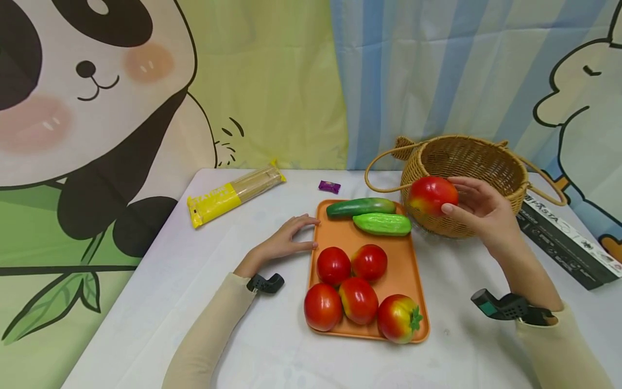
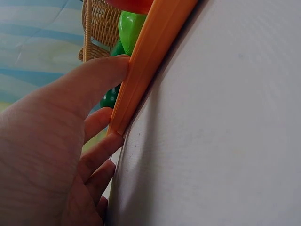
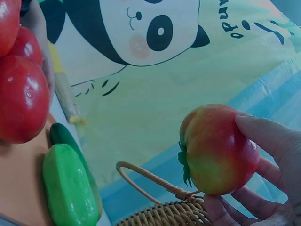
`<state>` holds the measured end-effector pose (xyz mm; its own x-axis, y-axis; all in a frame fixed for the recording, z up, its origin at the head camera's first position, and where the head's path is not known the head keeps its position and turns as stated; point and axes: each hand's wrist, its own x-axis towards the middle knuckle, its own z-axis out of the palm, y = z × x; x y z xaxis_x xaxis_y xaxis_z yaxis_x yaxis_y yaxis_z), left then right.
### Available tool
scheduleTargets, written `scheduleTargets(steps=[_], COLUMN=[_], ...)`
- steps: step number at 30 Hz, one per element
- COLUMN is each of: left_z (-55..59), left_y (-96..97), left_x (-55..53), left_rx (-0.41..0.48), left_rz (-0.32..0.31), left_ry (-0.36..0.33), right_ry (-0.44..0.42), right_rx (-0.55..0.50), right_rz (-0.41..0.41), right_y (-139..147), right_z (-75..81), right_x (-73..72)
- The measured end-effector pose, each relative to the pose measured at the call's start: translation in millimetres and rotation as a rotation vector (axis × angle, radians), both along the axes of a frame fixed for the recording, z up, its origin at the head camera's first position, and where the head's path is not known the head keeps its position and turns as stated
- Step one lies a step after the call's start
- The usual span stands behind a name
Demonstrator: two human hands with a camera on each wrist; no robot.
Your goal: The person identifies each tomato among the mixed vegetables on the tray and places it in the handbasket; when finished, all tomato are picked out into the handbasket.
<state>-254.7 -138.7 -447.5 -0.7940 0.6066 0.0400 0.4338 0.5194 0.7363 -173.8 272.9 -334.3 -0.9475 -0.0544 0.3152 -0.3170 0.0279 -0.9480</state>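
Observation:
My right hand (image 1: pixel 486 213) holds a red and yellow tomato (image 1: pixel 433 195) between thumb and fingers, in front of the wicker basket (image 1: pixel 466 151). In the right wrist view the tomato (image 3: pixel 218 149) shows its green leafy top facing left. My left hand (image 1: pixel 286 237) touches the left rim of the orange tray (image 1: pixel 396 259) with thumb and fingertips, the fingers fairly straight. On the tray lie several tomatoes (image 1: pixel 358 300) in its near half. A dark green cucumber (image 1: pixel 360 207) and a lighter green one (image 1: pixel 382 224) lie at its far end.
A yellow pasta packet (image 1: pixel 236 193) lies at the back left. Beyond the tray is a small purple wrapped sweet (image 1: pixel 329 187). To the basket's right lies a long black and white pasta box (image 1: pixel 568 243). Printed curtains (image 1: pixel 272 81) hang behind the table.

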Motion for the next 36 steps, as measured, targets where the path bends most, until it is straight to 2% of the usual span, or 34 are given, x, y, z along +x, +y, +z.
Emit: scheduleTargets(steps=[9,17,24,32,36], left_z=[-0.2,-0.6,0.2,-0.6,-0.2], left_y=[-0.5,0.2,0.5,0.6,1.0], left_x=[-0.3,0.1,1.2,1.6,1.8], left_rx=[0.0,-0.02,-0.01,0.0,-0.002], left_rz=[0.004,0.01,0.024,0.034,0.024], left_ry=[-0.014,-0.039,-0.048,-0.036,-0.025], right_ry=[0.002,0.023,0.021,0.045,0.051], right_rx=[-0.026,-0.095,-0.107,-0.225,-0.249], right_rz=[-0.079,-0.137,-0.199,-0.273,-0.303], right_y=[9,12,14,17,17], right_z=[5.8,4.2,3.0,-0.1,-2.2], right_x=[2.3,1.3,-2.6,-7.4,-8.1])
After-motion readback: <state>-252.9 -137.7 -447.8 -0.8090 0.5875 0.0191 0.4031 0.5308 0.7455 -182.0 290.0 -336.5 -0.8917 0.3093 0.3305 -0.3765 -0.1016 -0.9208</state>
